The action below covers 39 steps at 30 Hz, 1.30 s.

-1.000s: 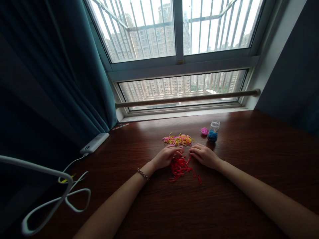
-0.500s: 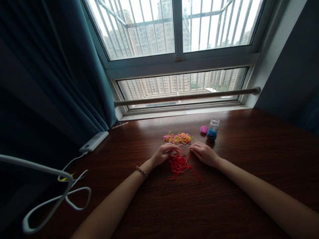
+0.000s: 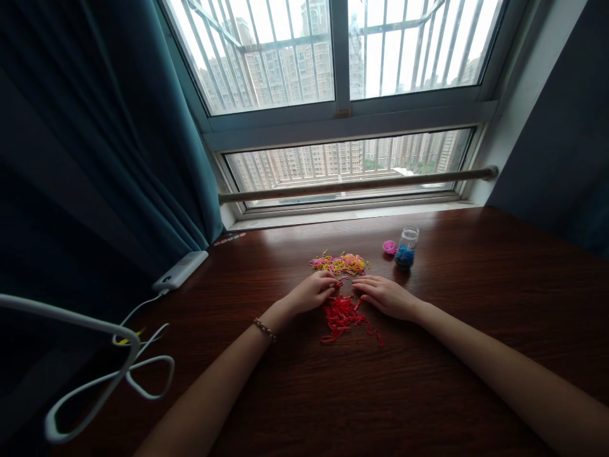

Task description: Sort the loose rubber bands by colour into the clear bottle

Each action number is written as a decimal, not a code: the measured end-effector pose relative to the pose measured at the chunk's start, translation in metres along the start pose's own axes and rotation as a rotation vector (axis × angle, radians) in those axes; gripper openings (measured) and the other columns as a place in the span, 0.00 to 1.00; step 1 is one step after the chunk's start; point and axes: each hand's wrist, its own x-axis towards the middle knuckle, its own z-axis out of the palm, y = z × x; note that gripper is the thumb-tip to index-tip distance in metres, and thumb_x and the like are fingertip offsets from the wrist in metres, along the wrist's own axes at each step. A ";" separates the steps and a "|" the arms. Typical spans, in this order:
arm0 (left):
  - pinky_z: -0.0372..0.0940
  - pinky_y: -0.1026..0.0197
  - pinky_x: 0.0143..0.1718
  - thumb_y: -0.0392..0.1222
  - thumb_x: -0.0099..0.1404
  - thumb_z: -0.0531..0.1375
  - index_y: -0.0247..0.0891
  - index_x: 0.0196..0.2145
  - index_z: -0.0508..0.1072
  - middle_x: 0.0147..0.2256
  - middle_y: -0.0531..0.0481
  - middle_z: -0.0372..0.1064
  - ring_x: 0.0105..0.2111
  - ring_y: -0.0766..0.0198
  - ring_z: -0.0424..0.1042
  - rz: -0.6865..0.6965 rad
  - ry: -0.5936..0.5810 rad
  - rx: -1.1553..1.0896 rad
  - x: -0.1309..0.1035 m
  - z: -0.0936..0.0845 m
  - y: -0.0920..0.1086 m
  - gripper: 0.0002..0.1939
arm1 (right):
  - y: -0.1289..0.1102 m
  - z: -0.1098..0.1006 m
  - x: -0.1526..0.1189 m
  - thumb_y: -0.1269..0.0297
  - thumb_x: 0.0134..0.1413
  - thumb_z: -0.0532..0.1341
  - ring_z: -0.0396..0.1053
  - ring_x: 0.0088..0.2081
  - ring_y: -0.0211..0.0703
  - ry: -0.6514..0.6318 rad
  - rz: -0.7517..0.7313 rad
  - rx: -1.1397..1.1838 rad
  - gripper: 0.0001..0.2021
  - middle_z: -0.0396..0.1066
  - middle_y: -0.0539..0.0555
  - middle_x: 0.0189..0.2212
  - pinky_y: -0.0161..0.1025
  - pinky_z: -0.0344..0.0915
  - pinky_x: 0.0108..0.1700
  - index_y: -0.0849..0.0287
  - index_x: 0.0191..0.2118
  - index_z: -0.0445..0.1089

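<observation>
- Red link-like pieces (image 3: 343, 312), loosely heaped on the near side of the hands, with a short trail towards the person's right; on a dark wood bench (image 3: 333, 393).
- Likely very light, small and bendy, perhaps soft plastic; hard to break, easy to snag or drag along in clusters. Best taken by a free end or outer loop, fingertip and thumb.
- Left hand (image 3: 314, 292): fingers curled in, small red piece (image 3: 339, 284) at the fingertips; cannot tell whether pinched or merely touched.
- Right hand (image 3: 387, 297): fingers stretched out low over the bench, just beside the heap; nothing seen gripped.
- Yellow and pink pieces (image 3: 345, 263), in a separate spread just beyond the hands; close enough for mixing by a stray fingertip.
- Clear jar (image 3: 410, 235), upright, open, part-filled with blue pieces (image 3: 404, 256); probably easy to knock. Small pink cup or lid (image 3: 389, 247) beside it.
- White device (image 3: 181, 271) and cable (image 3: 61, 314), off to the left, out of the way.
</observation>
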 end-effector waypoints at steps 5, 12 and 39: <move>0.60 0.61 0.45 0.37 0.63 0.51 0.35 0.43 0.71 0.39 0.44 0.69 0.40 0.63 0.66 0.023 -0.073 -0.121 0.000 0.004 0.006 0.13 | -0.001 -0.001 -0.001 0.63 0.59 0.50 0.60 0.53 0.45 0.012 -0.007 -0.002 0.16 0.66 0.57 0.49 0.45 0.59 0.53 0.58 0.51 0.63; 0.62 0.64 0.33 0.45 0.59 0.55 0.34 0.40 0.71 0.35 0.46 0.70 0.32 0.64 0.68 -0.242 -0.023 -0.108 0.000 -0.010 0.001 0.15 | -0.001 -0.002 -0.002 0.64 0.59 0.49 0.62 0.51 0.44 0.041 -0.003 0.011 0.14 0.68 0.58 0.47 0.45 0.61 0.52 0.59 0.48 0.65; 0.52 0.68 0.24 0.42 0.52 0.62 0.32 0.24 0.70 0.24 0.54 0.62 0.24 0.70 0.59 -0.132 -0.250 -0.100 0.000 0.006 0.031 0.09 | 0.024 -0.035 -0.011 0.59 0.43 0.62 0.54 0.51 0.53 1.109 0.544 -0.163 0.30 0.54 0.62 0.49 0.51 0.57 0.48 0.61 0.52 0.52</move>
